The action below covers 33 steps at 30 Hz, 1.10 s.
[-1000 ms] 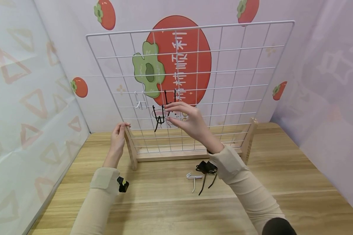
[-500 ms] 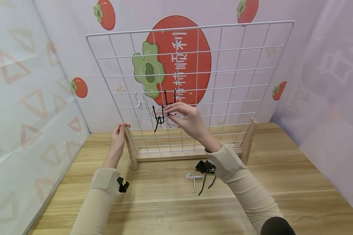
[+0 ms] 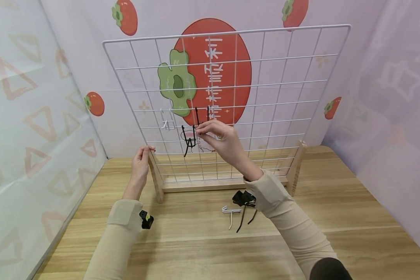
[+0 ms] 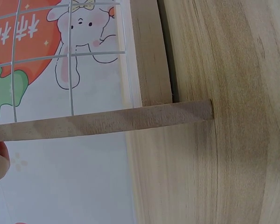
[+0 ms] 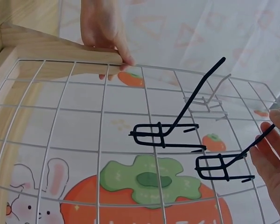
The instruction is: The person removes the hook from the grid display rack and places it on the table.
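Observation:
My left hand [image 3: 140, 163] grips the top of the left wooden leg [image 3: 156, 179] of the stand, at the edge of the white wire grid [image 3: 227, 32]. Thumb and fingers of my right hand [image 3: 225, 143] pinch the prong of a black wire hook [image 5: 211, 168] that hangs on the grid. The hand hides much of this hook in the head view. A second black hook [image 3: 189, 142] hangs lower and to the left, its prong pointing outward. Further left and higher is a white hook [image 3: 167, 124] on the grid.
On the table [image 3: 196, 249], in front of the stand, lie a white hook [image 3: 231, 212] and several black hooks [image 3: 243, 206], partly overlapped by the right sleeve [image 3: 276, 198]. Behind the grid stands a printed backdrop [image 3: 269, 77].
My right hand's fingertips have come together from a wider gap, pinching the black hook's prong. My left hand has stayed on the leg.

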Motion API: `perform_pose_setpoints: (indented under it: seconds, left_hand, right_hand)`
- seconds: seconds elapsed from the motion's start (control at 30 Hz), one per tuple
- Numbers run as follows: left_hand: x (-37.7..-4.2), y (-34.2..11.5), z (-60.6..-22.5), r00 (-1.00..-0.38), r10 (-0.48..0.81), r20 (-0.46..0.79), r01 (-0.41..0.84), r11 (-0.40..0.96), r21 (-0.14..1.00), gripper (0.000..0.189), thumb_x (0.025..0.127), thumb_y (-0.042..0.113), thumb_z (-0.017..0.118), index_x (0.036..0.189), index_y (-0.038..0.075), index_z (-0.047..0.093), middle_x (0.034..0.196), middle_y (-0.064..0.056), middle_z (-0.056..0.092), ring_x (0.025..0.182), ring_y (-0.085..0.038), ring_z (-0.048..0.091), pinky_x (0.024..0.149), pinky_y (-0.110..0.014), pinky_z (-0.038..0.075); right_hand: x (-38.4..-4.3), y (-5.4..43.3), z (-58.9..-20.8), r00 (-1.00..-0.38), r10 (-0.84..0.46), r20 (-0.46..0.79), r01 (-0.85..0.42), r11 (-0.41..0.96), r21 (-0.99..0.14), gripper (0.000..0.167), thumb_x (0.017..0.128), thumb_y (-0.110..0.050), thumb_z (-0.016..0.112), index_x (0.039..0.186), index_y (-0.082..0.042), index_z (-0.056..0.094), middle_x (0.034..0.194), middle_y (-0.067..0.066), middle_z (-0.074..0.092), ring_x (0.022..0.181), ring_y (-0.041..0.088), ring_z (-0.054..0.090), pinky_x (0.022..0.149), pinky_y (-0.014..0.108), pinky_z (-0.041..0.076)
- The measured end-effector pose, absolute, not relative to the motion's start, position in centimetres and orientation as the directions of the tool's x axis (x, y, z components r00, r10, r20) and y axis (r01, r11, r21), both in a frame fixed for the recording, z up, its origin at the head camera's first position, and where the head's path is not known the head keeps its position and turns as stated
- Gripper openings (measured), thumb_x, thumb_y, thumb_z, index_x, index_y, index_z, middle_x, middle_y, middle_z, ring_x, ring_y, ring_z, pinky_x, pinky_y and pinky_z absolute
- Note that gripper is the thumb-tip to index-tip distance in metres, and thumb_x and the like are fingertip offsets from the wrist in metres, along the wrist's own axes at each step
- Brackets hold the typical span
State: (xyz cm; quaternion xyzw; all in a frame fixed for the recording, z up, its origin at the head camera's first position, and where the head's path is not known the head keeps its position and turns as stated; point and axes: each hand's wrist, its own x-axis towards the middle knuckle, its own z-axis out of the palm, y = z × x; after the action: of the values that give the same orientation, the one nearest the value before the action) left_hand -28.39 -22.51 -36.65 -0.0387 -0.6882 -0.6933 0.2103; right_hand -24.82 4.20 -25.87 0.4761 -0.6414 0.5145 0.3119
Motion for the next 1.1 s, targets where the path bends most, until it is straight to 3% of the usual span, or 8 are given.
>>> perform_pose_setpoints:
  seconds: [0.27, 0.53, 0.83, 1.1]
  left_hand:
    - [-28.4, -22.6, -36.7, -0.913, -0.238, 0.331, 0.333, 0.035, 0.942, 0.017, 0.093, 0.031, 0.041, 0.084, 0.022, 0.054, 0.089, 0.013, 0.055, 0.103, -0.006, 0.043, 0.095, -0.022, 0.027]
    - [-28.4, -22.5, -36.7, -0.914, -0.236, 0.33, 0.332, 0.033, 0.943, 0.018, 0.093, 0.032, 0.042, 0.085, 0.021, 0.054, 0.09, 0.012, 0.055, 0.103, -0.006, 0.043, 0.095, -0.022, 0.027]
    - [-28.3, -22.5, -36.4, -0.921, -0.235, 0.312, 0.318, 0.011, 0.948, 0.018, 0.094, 0.026, 0.041, 0.087, 0.019, 0.055, 0.096, 0.004, 0.056, 0.103, -0.006, 0.042, 0.096, -0.021, 0.027]
    - [-27.4, -22.0, -35.5, -0.925, -0.229, 0.305, 0.312, 0.003, 0.95, 0.018, 0.094, 0.025, 0.04, 0.087, 0.017, 0.055, 0.093, 0.005, 0.055, 0.102, -0.006, 0.042, 0.095, -0.021, 0.027]
  right_hand:
    - [-24.8, 4.2, -25.6, -0.342, -0.282, 0.896, -0.935, 0.005, -0.356, 0.016, 0.071, 0.018, 0.061, 0.084, 0.009, 0.062, 0.088, 0.019, 0.062, 0.084, 0.027, 0.06, 0.081, 0.029, 0.048]
    - [-24.7, 4.3, -25.3, -0.34, -0.284, 0.897, -0.938, 0.03, -0.346, 0.011, 0.074, 0.014, 0.061, 0.084, 0.009, 0.061, 0.089, 0.019, 0.062, 0.085, 0.025, 0.06, 0.08, 0.028, 0.048]
    - [-24.9, 4.4, -24.9, -0.316, -0.277, 0.907, -0.945, 0.011, -0.326, 0.012, 0.073, 0.015, 0.061, 0.083, 0.009, 0.061, 0.087, 0.019, 0.062, 0.085, 0.026, 0.059, 0.077, 0.028, 0.049]
    - [-24.8, 4.3, -24.4, -0.302, -0.277, 0.912, -0.948, -0.013, -0.317, 0.013, 0.072, 0.017, 0.062, 0.082, 0.009, 0.061, 0.087, 0.019, 0.062, 0.085, 0.027, 0.059, 0.079, 0.03, 0.049]
